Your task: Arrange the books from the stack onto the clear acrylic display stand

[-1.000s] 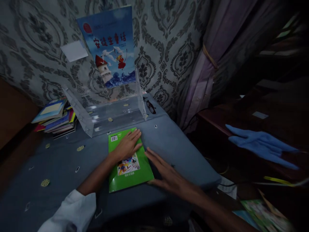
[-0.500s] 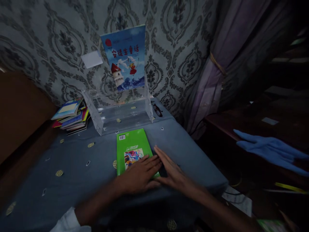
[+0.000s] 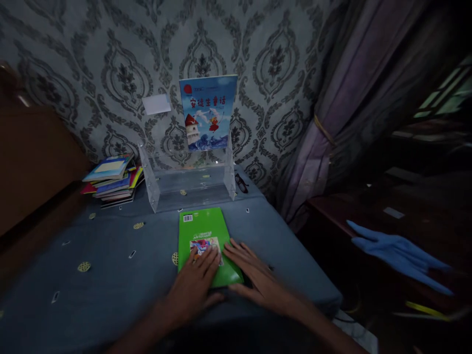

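Observation:
A green book (image 3: 201, 221) lies flat on the blue-grey tablecloth, with a barcode at its far left corner and a colourful picture near its middle. My left hand (image 3: 195, 278) rests on the book's near left part, fingers stretched over the picture. On the book's right edge lies my right hand (image 3: 254, 273), its fingers extended and partly over the cover. Beyond the book stands a clear plastic stand (image 3: 188, 189). A blue book (image 3: 209, 115) with a castle and red Chinese characters is upright at the stand's back.
A stack of books (image 3: 114, 179) sits at the back left. Dark glasses (image 3: 241, 183) lie right of the stand. A white card (image 3: 157, 104) shows against the patterned wall. A blue glove (image 3: 398, 253) is on the dark surface at right, below the tied curtain (image 3: 313, 147).
My left hand has slid left across the book, away from my right hand. My right hand has come onto the book's right side. The camera view has tilted up slightly.

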A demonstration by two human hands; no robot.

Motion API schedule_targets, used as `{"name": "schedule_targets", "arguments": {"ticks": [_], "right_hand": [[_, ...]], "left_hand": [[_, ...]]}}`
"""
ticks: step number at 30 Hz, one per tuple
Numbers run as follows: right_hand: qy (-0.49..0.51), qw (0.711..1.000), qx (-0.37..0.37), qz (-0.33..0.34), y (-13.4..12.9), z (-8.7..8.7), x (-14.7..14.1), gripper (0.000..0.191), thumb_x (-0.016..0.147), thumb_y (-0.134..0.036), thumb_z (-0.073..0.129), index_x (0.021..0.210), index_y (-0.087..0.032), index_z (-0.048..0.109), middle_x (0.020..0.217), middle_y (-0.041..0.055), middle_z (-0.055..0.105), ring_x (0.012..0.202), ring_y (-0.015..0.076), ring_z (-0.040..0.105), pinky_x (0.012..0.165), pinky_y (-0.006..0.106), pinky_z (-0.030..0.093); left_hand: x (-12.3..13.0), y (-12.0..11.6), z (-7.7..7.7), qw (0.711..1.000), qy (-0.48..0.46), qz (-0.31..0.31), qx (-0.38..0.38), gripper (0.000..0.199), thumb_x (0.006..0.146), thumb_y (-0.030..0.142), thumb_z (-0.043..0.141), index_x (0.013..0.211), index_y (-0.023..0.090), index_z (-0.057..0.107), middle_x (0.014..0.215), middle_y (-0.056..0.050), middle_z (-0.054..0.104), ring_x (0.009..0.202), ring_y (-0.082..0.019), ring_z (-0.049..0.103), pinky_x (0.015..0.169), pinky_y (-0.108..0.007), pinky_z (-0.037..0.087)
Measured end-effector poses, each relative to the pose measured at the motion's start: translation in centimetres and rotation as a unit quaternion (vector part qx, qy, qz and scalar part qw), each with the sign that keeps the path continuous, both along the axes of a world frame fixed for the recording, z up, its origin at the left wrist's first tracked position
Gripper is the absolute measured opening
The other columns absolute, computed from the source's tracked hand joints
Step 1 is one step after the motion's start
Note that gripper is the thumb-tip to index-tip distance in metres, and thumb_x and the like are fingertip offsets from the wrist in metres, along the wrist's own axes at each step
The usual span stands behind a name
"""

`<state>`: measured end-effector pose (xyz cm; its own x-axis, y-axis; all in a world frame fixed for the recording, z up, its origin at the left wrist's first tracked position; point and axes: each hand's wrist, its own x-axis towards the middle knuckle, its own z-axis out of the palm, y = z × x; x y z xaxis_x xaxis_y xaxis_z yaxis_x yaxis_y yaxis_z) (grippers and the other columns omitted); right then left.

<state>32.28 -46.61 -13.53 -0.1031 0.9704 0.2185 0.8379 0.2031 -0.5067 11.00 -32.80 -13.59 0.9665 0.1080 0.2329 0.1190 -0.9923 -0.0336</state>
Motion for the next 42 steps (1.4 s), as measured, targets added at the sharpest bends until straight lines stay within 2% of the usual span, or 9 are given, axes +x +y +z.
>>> {"name": "schedule_targets", "arguments": {"ticks": [6,10,13,24,28,32,35,38,42], "right_hand": [[-0.022,1.000,-0.018,-0.006,7.5,1.0,0.5,0.061,0.101,-0.051,0.044,0.152,-0.018,0.041,0.159,0.0153,0.037,0.150,0.0267,0.028,0.124,0.054,0.020],[-0.045,0.997,-0.020,-0.064,13.6,0.3,1.9,0.056,0.100,-0.043,0.048,0.149,-0.015,0.046,0.158,0.0173,0.039,0.150,0.0298,0.030,0.122,0.057,0.022],[-0.050,0.994,-0.002,-0.098,15.7,-0.7,2.4,0.056,0.099,-0.040,0.047,0.147,-0.013,0.047,0.157,0.0176,0.041,0.149,0.0302,0.032,0.121,0.056,0.025],[-0.046,0.996,0.055,-0.056,12.7,-2.4,1.8,0.060,0.098,-0.047,0.043,0.146,-0.011,0.049,0.155,0.0184,0.043,0.147,0.0313,0.036,0.121,0.054,0.029],[-0.038,0.997,0.052,-0.041,10.3,-2.2,0.7,0.062,0.099,-0.051,0.042,0.148,-0.014,0.047,0.158,0.0162,0.039,0.149,0.0304,0.031,0.122,0.053,0.027],[-0.012,0.999,0.042,-0.025,6.7,-1.7,-0.7,0.063,0.098,-0.056,0.045,0.149,-0.020,0.046,0.161,0.0131,0.036,0.151,0.0308,0.027,0.122,0.056,0.027],[0.036,0.999,0.018,-0.012,4.0,-0.7,-1.2,0.062,0.097,-0.059,0.047,0.147,-0.023,0.050,0.161,0.0120,0.035,0.151,0.0310,0.026,0.121,0.058,0.026],[0.143,0.990,0.000,0.000,2.2,0.5,-0.9,0.058,0.099,-0.061,0.039,0.138,-0.024,0.059,0.155,0.0108,0.047,0.147,0.0292,0.037,0.120,0.055,0.029],[0.282,0.959,-0.009,-0.020,1.1,1.5,-0.3,0.062,0.099,-0.065,0.029,0.131,-0.026,0.066,0.141,0.0080,0.062,0.135,0.0296,0.053,0.117,0.053,0.036]], "left_hand": [[-1.4,-0.1,-0.5,0.997,-0.021,0.077,0.024,0.082,0.096,0.069,0.040,0.158,0.017,0.025,0.160,-0.016,0.035,0.151,-0.034,0.025,0.120,-0.060,0.022],[-1.5,-0.6,0.0,0.996,0.007,0.092,0.002,0.084,0.095,0.072,0.035,0.157,0.016,0.026,0.161,-0.017,0.033,0.151,-0.035,0.026,0.119,-0.062,0.021],[-1.8,-1.1,0.5,0.995,0.022,0.098,-0.016,0.089,0.094,0.075,0.030,0.157,0.013,0.026,0.161,-0.018,0.031,0.151,-0.035,0.024,0.119,-0.062,0.019],[-4.2,-4.0,0.9,0.995,0.028,0.092,-0.031,0.081,0.097,0.068,0.035,0.155,0.012,0.028,0.161,-0.016,0.034,0.153,-0.032,0.021,0.122,-0.060,0.011],[-5.4,-5.4,0.0,0.996,0.028,0.082,0.001,0.066,0.100,0.047,0.047,0.154,0.012,0.031,0.158,-0.014,0.039,0.150,-0.032,0.030,0.122,-0.059,0.016],[-7.3,-7.1,-0.5,0.996,-0.021,0.055,0.062,0.047,0.102,0.021,0.040,0.149,0.017,0.042,0.152,-0.011,0.050,0.144,-0.025,0.042,0.123,-0.051,0.022],[-8.8,-7.8,1.5,0.993,-0.090,0.010,0.077,0.039,0.103,0.016,0.037,0.137,0.017,0.055,0.139,-0.008,0.062,0.134,-0.024,0.054,0.119,-0.047,0.032],[-9.6,-6.8,5.8,0.986,-0.159,-0.038,0.031,0.036,0.102,0.014,0.039,0.134,0.013,0.056,0.124,-0.010,0.071,0.126,-0.021,0.061,0.111,-0.039,0.045],[-8.4,-3.3,11.9,0.970,-0.239,-0.013,-0.031,0.041,0.102,0.031,0.052,0.141,0.017,0.050,0.108,-0.009,0.075,0.098,-0.018,0.072,0.085,-0.029,0.058]]}}
